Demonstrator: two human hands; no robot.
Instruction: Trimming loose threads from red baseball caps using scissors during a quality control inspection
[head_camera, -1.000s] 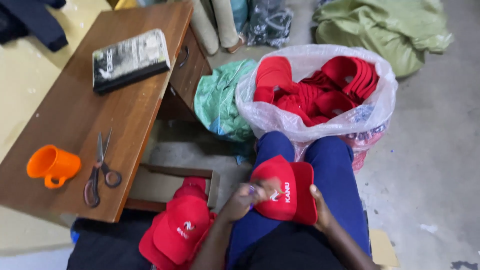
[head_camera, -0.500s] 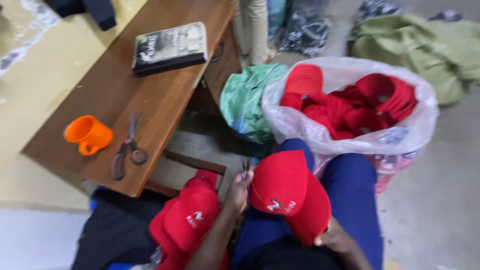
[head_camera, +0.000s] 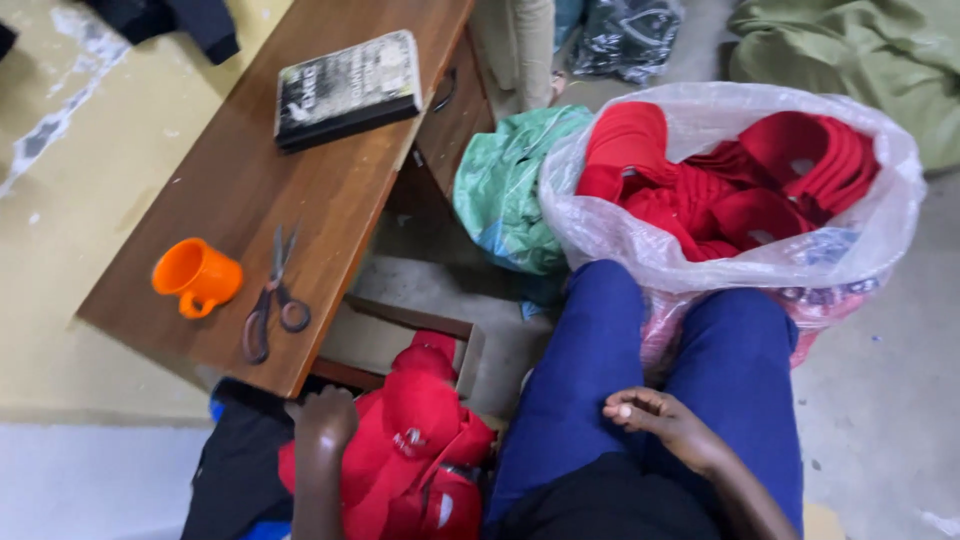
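Both hands are seen empty: left hand is rested, loosely curled, on soft red caps piled beside the wooden table; right hand is curled on a blue-trousered thigh — more caps are held in a crinkled plastic bag.

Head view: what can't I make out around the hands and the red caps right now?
- Left hand: fingers curl out of sight by the red cap pile; whether it grips one is unclear.
- Cap pile: bottom cut off by the frame edge.
- Right hand: loosely curled on the lap, palm hidden.
- Plastic bag: lower contents hidden behind the knees.
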